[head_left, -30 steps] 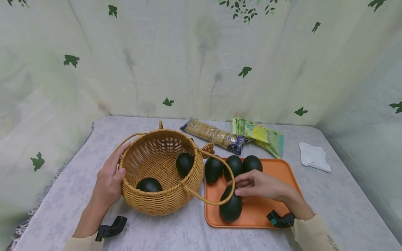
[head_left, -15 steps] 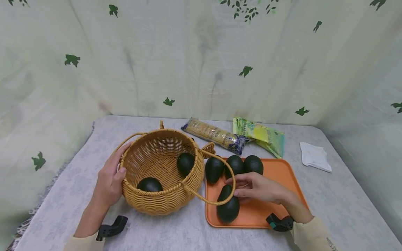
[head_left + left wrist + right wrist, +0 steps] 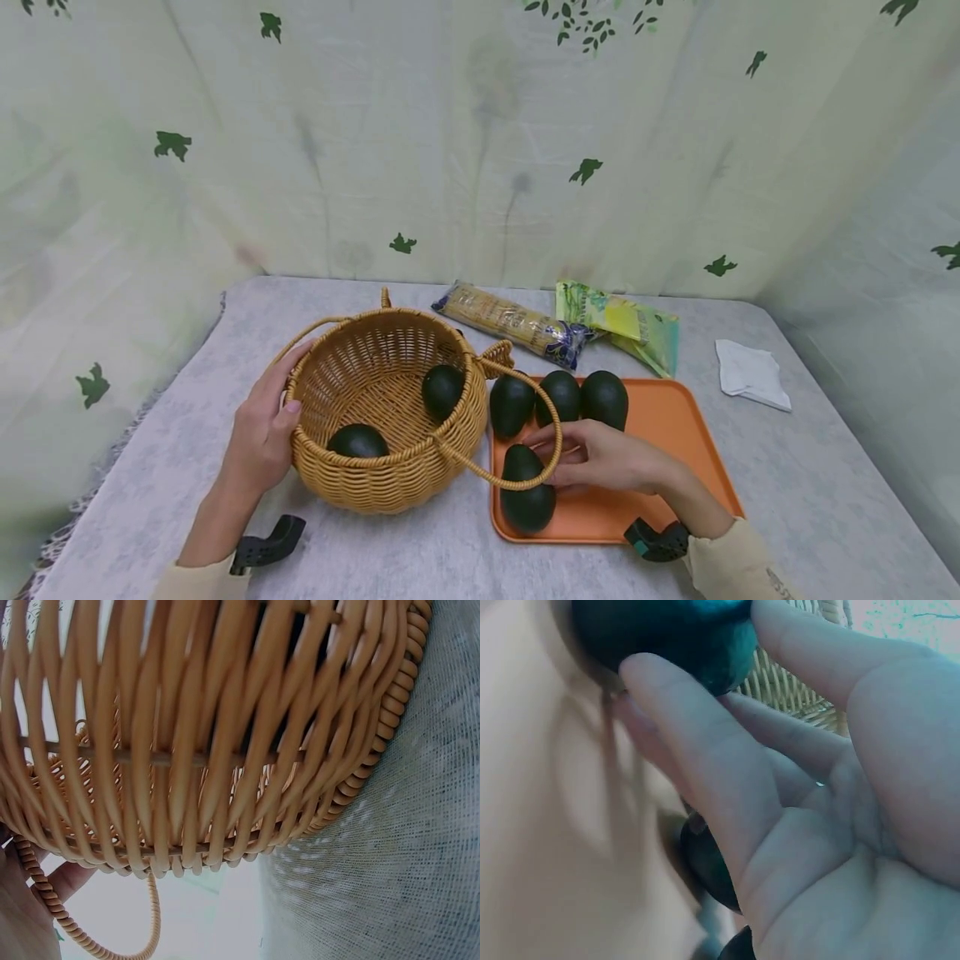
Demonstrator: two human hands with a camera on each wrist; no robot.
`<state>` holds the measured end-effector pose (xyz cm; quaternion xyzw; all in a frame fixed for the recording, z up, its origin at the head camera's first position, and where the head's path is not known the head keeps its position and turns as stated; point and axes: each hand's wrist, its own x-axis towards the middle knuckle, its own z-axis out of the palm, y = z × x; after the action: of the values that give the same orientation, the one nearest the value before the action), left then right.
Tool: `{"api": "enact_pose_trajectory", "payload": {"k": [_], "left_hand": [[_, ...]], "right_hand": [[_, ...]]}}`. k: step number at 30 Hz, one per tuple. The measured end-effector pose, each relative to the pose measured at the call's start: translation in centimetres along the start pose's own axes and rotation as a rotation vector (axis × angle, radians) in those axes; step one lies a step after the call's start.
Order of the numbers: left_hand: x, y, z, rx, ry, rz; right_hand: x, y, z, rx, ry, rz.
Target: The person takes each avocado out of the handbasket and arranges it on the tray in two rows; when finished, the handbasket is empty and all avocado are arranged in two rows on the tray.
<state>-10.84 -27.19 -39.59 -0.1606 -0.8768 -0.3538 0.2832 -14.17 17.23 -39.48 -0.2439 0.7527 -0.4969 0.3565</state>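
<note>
A table (image 3: pixel 420 550) covered in pale grey cloth stands before you, with a leaf-printed curtain hung behind it.

On its left half sits a round wicker basket (image 3: pixel 360 492). One handle loop hangs over the edge of an orange tray (image 3: pixel 675 433) just beside it on the right. Your left hand (image 3: pixel 258 437) grips the basket's left rim, thumb hooked over the edge and fingers curled around the outside wall; the left wrist view shows only weave close up.

Two dark green avocados lie inside the basket (image 3: pixel 441 390). Three more stand in a row at the back of the tray (image 3: pixel 604 398). A fourth, the near avocado (image 3: pixel 527 492), lies at the tray's front left corner, partly behind the handle loop.

Your right hand (image 3: pixel 600 457) rests on that near avocado. The right wrist view shows thumb and fingers (image 3: pixel 705 772) curled around its dark skin, so the hand is clamped on the fruit, which seems not yet lifted.

You appear to be picking up a fruit for the basket. The next move calls for lifting it clear of the handle loop, then carrying it left over the rim.

Behind the tray lie two snack packets (image 3: pixel 517 323), and a folded white cloth (image 3: pixel 748 373) lies to the right.
</note>
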Motion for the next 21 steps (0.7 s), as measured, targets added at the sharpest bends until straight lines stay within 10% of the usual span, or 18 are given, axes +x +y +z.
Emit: {"api": "enact_pose_trajectory", "payload": {"k": [21], "left_hand": [[0.0,-0.1,0.0,0.004,0.000,-0.008]], "right_hand": [[0.5,0.4,0.8,-0.058,0.003,-0.016]]}}
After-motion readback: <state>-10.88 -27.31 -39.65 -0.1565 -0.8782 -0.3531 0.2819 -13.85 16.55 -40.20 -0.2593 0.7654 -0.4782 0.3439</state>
